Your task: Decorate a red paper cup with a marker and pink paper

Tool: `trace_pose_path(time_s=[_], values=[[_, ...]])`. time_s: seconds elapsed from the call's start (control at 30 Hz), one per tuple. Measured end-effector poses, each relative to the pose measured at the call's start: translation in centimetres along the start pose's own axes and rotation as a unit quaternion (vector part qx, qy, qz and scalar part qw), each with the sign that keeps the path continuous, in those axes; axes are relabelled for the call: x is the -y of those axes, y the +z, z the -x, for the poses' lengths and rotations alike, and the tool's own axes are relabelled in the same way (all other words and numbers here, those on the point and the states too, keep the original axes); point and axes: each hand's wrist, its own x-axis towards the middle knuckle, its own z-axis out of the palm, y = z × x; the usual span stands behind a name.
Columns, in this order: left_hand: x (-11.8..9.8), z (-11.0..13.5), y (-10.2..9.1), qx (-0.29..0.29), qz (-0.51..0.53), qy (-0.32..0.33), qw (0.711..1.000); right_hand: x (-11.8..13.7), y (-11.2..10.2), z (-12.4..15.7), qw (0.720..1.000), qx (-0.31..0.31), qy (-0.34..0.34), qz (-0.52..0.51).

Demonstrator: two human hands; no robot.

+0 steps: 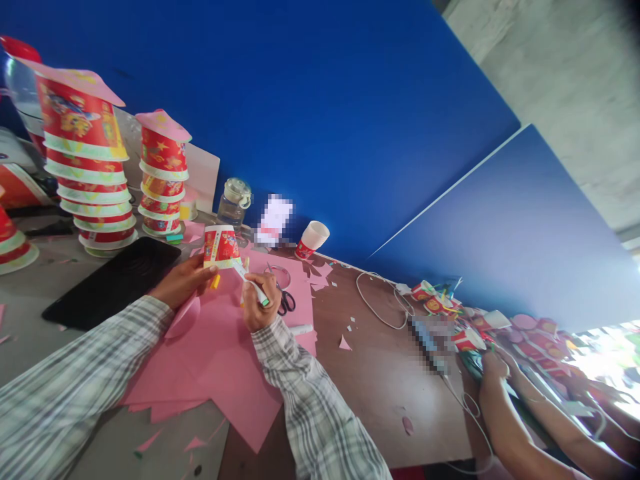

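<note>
At the far left a tall stack of red printed cups [87, 160] stands on the table [380, 380], capped with a pink paper cone, and a shorter stack [161, 179] with its own pink cone stands just to its right. In front of them a black flat slab [113, 280] lies on the grey part of the surface. The person's left hand [183, 280], coming out of a plaid sleeve, is closed around the red paper cup [220, 245], which it holds upside down just above the pink paper sheets [225, 360], thumb and fingers pressed to its lower rim. Just to the right the right hand [260, 301] is curled tight around a white stick with a green end [254, 287], its upper tip touching the cup's rim; whether it is a glue stick or a marker cannot be told. Behind the hands a glass jar [234, 200] stands against the blue panel [325, 100]. Scissors [286, 301] lie on the pink paper right beside the right hand, and a white-lined cup [313, 240] leans further back. A white cable [380, 303] loops across the brown tabletop, pink scraps scattered near it. At the far right a co-worker's hand [493, 368] rests among more red cup pieces.
</note>
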Motion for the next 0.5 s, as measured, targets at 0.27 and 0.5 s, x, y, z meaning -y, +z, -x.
trace_pose_path(time_s=[0.27,0.5], values=[[-0.32,0.16,0.16,0.000,0.030,-0.011,1.000,-0.17,-0.01,0.03,1.000,-0.001,0.018,0.000],[0.20,-0.14,-0.05,-0.004,0.003,-0.005,1.000,-0.04,-0.09,0.05,1.000,0.005,0.008,-0.003]])
